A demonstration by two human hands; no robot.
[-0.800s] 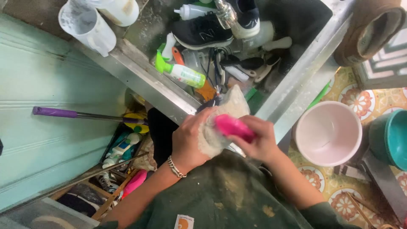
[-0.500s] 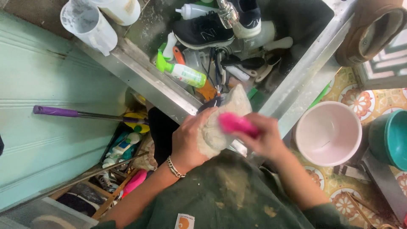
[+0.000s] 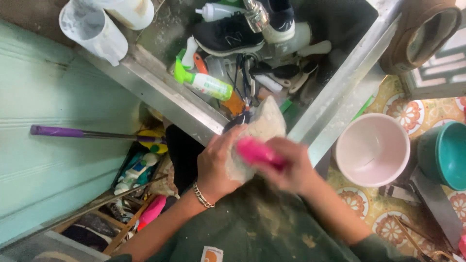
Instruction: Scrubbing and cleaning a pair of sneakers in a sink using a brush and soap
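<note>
My left hand (image 3: 218,167) grips a pale, soapy shoe (image 3: 262,126) over the front rim of a steel sink (image 3: 160,92). A bracelet sits on that wrist. My right hand (image 3: 293,167), blurred by motion, holds a pink brush (image 3: 257,151) pressed against the shoe's side. Inside the sink lie a black sneaker (image 3: 228,35), a green and white spray bottle (image 3: 201,81) and several other shoes and tools under a metal tap (image 3: 256,14).
A pink basin (image 3: 373,150) and a teal basin (image 3: 446,153) stand on the patterned tile floor at right. A brown boot (image 3: 420,34) rests on the sink's right edge. White jugs (image 3: 94,29) stand at the left. A purple-handled tool (image 3: 73,132) and cleaning bottles sit below.
My right hand has slid the pink brush along the shoe, slightly down and left. My left hand and the shoe have stayed nearly still.
</note>
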